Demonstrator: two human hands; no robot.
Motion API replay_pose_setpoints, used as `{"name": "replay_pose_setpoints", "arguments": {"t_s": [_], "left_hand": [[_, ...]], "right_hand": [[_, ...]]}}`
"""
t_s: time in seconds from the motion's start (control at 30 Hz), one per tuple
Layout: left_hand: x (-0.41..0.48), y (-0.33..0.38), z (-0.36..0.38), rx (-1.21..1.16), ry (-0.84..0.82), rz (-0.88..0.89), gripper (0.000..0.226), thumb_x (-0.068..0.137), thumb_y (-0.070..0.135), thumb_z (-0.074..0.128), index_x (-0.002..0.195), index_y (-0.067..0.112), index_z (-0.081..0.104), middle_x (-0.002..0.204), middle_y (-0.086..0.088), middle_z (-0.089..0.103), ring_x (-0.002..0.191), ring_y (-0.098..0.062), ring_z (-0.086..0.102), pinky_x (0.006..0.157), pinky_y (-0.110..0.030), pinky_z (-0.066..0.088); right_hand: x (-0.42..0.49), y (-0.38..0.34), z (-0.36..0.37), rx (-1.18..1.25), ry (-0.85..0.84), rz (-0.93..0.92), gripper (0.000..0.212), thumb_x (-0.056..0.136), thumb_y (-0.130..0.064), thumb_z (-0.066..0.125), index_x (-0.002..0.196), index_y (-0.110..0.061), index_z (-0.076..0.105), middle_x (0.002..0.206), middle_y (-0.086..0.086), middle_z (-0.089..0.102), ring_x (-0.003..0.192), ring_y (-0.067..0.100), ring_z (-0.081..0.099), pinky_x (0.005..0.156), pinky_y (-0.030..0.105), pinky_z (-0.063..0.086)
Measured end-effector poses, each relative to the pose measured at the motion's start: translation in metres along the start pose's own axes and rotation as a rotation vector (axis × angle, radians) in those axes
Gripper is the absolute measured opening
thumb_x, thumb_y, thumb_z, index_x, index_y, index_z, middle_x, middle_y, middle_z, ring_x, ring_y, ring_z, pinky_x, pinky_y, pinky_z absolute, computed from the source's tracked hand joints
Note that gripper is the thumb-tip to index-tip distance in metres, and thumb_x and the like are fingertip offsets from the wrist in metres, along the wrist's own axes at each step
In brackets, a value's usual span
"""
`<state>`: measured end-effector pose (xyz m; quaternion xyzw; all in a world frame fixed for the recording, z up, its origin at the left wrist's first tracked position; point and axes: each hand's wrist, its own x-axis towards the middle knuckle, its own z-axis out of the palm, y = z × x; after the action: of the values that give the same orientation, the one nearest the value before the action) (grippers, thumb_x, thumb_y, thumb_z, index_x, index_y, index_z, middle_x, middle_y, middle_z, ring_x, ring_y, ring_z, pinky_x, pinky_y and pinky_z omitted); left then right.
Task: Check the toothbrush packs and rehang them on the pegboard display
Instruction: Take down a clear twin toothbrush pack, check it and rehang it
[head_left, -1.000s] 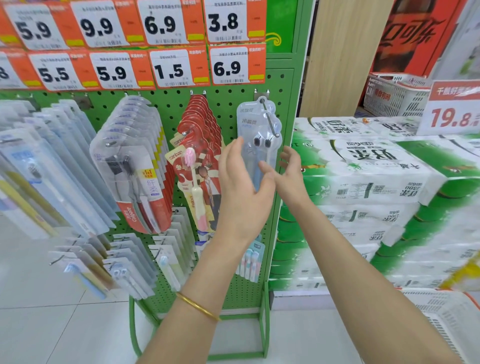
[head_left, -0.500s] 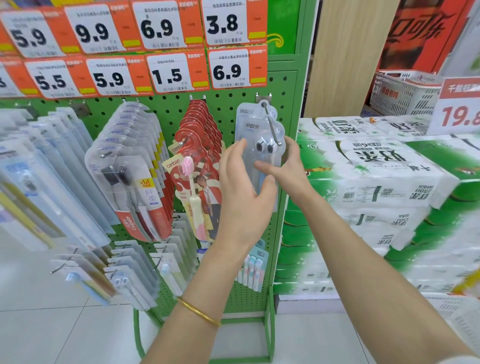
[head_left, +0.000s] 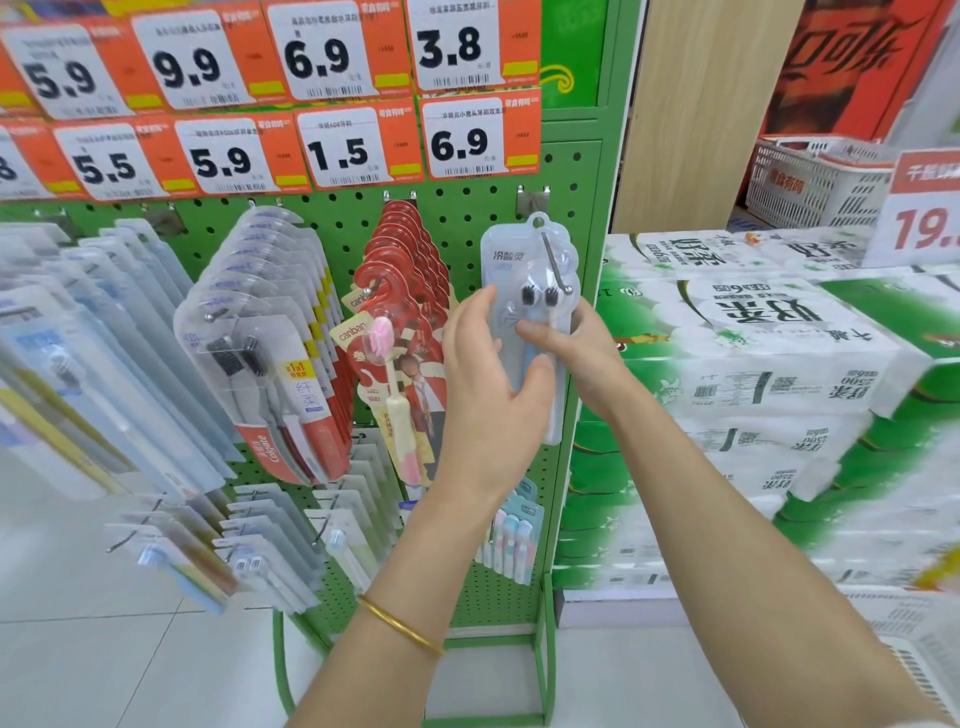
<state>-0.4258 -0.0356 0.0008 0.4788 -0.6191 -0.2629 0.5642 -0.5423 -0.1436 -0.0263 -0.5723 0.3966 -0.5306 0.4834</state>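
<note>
Toothbrush pack (head_left: 511, 270): one clear blister is seen at the right edge of the green pegboard (head_left: 467, 223), threaded by its top hole onto one metal peg hook (head_left: 555, 262), whose wire runs out in front of it. Two brushes with dark heads are enclosed in it, side by side. The pack is pinched by the right hand (head_left: 584, 356), the thumb laid across the front just under the brush heads and the fingers curled behind the right edge. The left hand (head_left: 488, 400) is spread against the front, fingers nearly straight along the left edge and thumb pressed on the lower middle; one gold bangle (head_left: 402, 629) is worn on that wrist. Just to the left, a row of red-carded packs (head_left: 410, 249) is hung, the front one holding one pink brush; their number cannot be counted. Further left, a row of Colgate packs (head_left: 260, 338) is hung, two dark-headed brushes being shown in the front one. Below the hands, one small pack (head_left: 511, 540) of pastel brushes is hung. Two rows of orange price tags (head_left: 467, 140) are fixed above, 6.9 being read over the held pack. To the right, tissue bundles (head_left: 753, 353) are stacked, with one white basket (head_left: 810, 182) behind them, its contents not being discernible.
</note>
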Motion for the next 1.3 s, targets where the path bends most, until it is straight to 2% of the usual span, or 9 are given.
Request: {"name": "replay_pose_setpoints", "arguments": {"t_s": [0.1, 0.33, 0.5, 0.57, 0.67, 0.8, 1.0, 1.17, 1.3], "left_hand": [[0.000, 0.000, 0.001, -0.010, 0.000, 0.009, 0.066, 0.086, 0.027, 0.051, 0.146, 0.021, 0.023, 0.146, 0.009, 0.025, 0.140, -0.009, 0.026, 0.114, -0.041, 0.031], [-0.008, 0.006, 0.001, -0.078, 0.091, 0.087, 0.053, 0.091, 0.006, 0.052, 0.139, 0.015, 0.032, 0.141, 0.001, 0.033, 0.132, -0.003, 0.035, 0.111, -0.034, 0.036], [-0.013, 0.012, 0.000, -0.100, 0.187, 0.156, 0.049, 0.086, 0.005, 0.049, 0.134, 0.011, 0.038, 0.133, -0.002, 0.038, 0.123, -0.006, 0.044, 0.104, -0.030, 0.043], [-0.015, 0.013, -0.001, -0.086, 0.220, 0.184, 0.048, 0.085, 0.004, 0.049, 0.132, 0.009, 0.040, 0.131, -0.004, 0.040, 0.119, -0.007, 0.047, 0.100, -0.026, 0.044], [-0.016, 0.014, -0.002, -0.073, 0.261, 0.214, 0.046, 0.083, 0.002, 0.049, 0.128, 0.008, 0.043, 0.127, -0.005, 0.042, 0.114, -0.006, 0.048, 0.092, -0.020, 0.045], [-0.020, 0.017, -0.004, -0.050, 0.293, 0.218, 0.045, 0.081, 0.002, 0.049, 0.126, 0.007, 0.045, 0.124, -0.005, 0.043, 0.106, 0.001, 0.047, 0.084, -0.015, 0.043], [-0.025, 0.022, -0.006, -0.045, 0.294, 0.214, 0.045, 0.081, 0.007, 0.048, 0.125, 0.010, 0.046, 0.126, -0.006, 0.044, 0.108, 0.000, 0.045, 0.086, -0.019, 0.044], [-0.026, 0.019, -0.008, -0.037, 0.278, 0.189, 0.043, 0.082, 0.012, 0.049, 0.125, 0.013, 0.045, 0.125, 0.000, 0.042, 0.115, -0.008, 0.045, 0.097, -0.039, 0.043], [-0.027, 0.019, -0.009, -0.058, 0.260, 0.175, 0.038, 0.085, 0.016, 0.048, 0.123, 0.021, 0.043, 0.122, 0.006, 0.041, 0.117, -0.013, 0.047, 0.100, -0.041, 0.042]], "right_hand": [[-0.008, -0.001, 0.001, 0.007, -0.008, -0.022, 0.049, 0.062, -0.028, 0.082, 0.107, -0.021, 0.062, 0.110, 0.004, 0.070, 0.103, 0.024, 0.066, 0.097, 0.046, 0.049], [-0.037, -0.006, 0.001, 0.031, -0.026, -0.080, 0.056, 0.060, -0.032, 0.081, 0.110, -0.017, 0.061, 0.110, 0.007, 0.069, 0.102, 0.026, 0.066, 0.092, 0.045, 0.052], [-0.058, -0.008, -0.002, 0.051, -0.042, -0.103, 0.044, 0.071, -0.013, 0.076, 0.112, -0.010, 0.061, 0.108, 0.007, 0.070, 0.100, 0.024, 0.067, 0.090, 0.041, 0.053], [-0.065, -0.009, -0.003, 0.060, -0.045, -0.105, 0.043, 0.070, -0.011, 0.076, 0.111, -0.010, 0.062, 0.107, 0.006, 0.071, 0.099, 0.023, 0.067, 0.086, 0.037, 0.054], [-0.076, -0.012, -0.004, 0.095, -0.061, -0.105, 0.045, 0.062, -0.020, 0.081, 0.103, -0.017, 0.063, 0.096, -0.003, 0.073, 0.090, 0.016, 0.069, 0.076, 0.027, 0.053], [-0.087, -0.017, -0.004, 0.141, -0.087, -0.106, 0.049, 0.054, -0.025, 0.078, 0.100, -0.017, 0.061, 0.090, -0.007, 0.073, 0.085, 0.010, 0.068, 0.072, 0.024, 0.053], [-0.098, -0.022, -0.002, 0.192, -0.100, -0.089, 0.050, 0.053, -0.026, 0.077, 0.098, -0.015, 0.061, 0.086, -0.007, 0.073, 0.080, 0.010, 0.069, 0.069, 0.024, 0.053], [-0.103, -0.023, -0.001, 0.219, -0.119, -0.078, 0.050, 0.054, -0.024, 0.077, 0.100, -0.012, 0.060, 0.088, -0.005, 0.074, 0.081, 0.012, 0.069, 0.071, 0.024, 0.053], [-0.107, -0.025, 0.001, 0.226, -0.115, -0.064, 0.069, 0.043, -0.035, 0.090, 0.101, -0.012, 0.061, 0.090, -0.003, 0.074, 0.083, 0.013, 0.069, 0.071, 0.025, 0.054]]}}
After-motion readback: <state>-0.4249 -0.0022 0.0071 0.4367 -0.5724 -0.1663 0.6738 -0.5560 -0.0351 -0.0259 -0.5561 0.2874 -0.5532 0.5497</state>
